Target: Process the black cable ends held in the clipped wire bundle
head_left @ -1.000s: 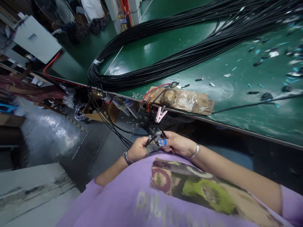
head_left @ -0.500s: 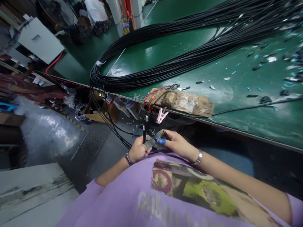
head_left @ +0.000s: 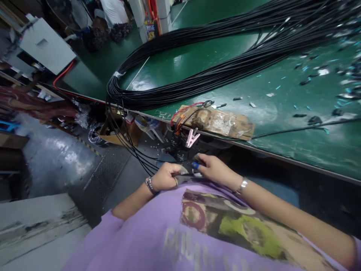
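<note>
My left hand [head_left: 165, 176] is closed around a thin black cable [head_left: 183, 177] that lies across my lap just above my purple shirt. My right hand [head_left: 213, 170] pinches the same cable a little to the right; a fingertip wears a blue cover [head_left: 194, 165]. Both hands sit close together below the edge of the green table [head_left: 282, 113]. Several thin black cables [head_left: 126, 146] hang from the table edge down to my left hand.
A large bundle of black cables [head_left: 197, 56] loops over the green table. A worn cardboard pad [head_left: 222, 120] with red and black wires and a pink clip [head_left: 191, 137] sits at the table edge. Boxes and clutter stand on the floor at left. Another person stands far back.
The cable end that my left hand held upright half a second ago now lies flat. Both hands have dropped slightly toward my shirt.
</note>
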`<state>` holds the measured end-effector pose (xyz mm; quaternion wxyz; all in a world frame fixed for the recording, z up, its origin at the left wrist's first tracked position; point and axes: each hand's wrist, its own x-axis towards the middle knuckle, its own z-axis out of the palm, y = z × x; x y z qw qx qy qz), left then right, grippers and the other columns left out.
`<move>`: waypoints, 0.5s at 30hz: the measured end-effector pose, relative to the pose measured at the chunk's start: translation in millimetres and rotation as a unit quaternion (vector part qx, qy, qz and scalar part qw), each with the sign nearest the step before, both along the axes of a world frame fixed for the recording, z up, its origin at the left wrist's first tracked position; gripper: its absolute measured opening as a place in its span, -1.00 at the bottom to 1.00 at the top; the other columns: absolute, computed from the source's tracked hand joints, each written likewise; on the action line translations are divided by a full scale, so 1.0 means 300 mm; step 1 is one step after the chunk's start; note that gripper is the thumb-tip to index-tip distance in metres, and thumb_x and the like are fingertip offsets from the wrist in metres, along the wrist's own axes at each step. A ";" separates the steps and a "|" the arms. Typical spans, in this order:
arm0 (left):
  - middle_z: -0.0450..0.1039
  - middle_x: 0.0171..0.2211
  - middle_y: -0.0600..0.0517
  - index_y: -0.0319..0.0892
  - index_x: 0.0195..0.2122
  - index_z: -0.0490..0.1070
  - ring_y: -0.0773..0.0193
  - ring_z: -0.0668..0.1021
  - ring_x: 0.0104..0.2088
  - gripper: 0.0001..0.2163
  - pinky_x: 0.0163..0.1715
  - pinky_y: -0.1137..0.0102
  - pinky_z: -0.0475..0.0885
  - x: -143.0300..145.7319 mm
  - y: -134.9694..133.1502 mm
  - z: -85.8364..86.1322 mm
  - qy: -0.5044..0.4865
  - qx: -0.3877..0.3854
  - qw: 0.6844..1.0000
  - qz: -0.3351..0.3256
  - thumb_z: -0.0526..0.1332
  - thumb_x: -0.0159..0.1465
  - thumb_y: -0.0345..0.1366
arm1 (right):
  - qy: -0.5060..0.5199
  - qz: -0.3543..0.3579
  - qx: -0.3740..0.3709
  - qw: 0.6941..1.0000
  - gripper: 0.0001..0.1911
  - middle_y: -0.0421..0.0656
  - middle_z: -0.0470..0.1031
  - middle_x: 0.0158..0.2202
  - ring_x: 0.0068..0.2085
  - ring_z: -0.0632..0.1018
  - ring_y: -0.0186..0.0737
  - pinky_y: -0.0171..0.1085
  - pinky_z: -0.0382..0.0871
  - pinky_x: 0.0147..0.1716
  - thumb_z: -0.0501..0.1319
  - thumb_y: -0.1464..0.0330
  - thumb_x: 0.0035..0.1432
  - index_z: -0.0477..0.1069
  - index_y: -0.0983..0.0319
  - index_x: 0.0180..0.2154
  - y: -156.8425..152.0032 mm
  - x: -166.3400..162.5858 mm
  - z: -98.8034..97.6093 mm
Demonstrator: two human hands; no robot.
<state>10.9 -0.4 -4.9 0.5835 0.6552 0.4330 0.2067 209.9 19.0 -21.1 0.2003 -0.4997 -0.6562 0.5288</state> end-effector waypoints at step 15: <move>0.31 -0.68 0.06 -0.18 -0.53 0.36 0.35 0.33 -0.64 -0.90 -0.59 0.43 0.11 -0.018 -0.042 -0.029 0.237 0.484 0.842 -0.001 0.07 0.03 -0.40 | -0.305 0.132 0.354 0.874 -0.87 -0.05 0.43 -0.42 -0.39 0.42 -0.16 -0.25 0.22 -0.39 0.06 0.45 0.08 0.38 0.27 -0.39 -0.084 0.019 0.141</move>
